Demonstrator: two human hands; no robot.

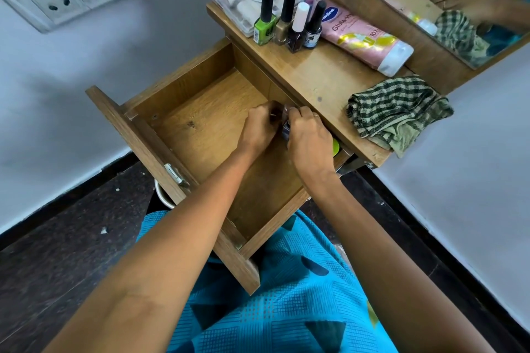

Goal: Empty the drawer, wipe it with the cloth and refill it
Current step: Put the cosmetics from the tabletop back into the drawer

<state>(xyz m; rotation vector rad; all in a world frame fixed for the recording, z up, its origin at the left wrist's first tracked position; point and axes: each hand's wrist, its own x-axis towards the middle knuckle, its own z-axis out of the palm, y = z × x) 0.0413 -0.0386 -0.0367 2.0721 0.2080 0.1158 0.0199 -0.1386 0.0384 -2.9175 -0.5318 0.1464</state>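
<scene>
Drawer [200, 123] almost empty, both hands digging in its back corner

Right hand [309, 137] has its grip closed round a small bottle [285, 128]. Left hand [258, 132] is curled in touching the same spot, but it's too blurry to tell if that grip actually holds anything. I can't make out which way the bottle's long axis runs either, fingers are in the way. A green thing [336, 147] peeks out at about 4 o'clock from the right hand, tucked under the bench [309, 77] edge, so that hand's nearer and I reckon it's next out. The nail polish bottles [286, 20] already on the bench sit at 12 o'clock from the hands. The cloth [398, 112] is crumpled on the bench at roughly 2 o'clock, again on the right hand's side, untouched.
</scene>
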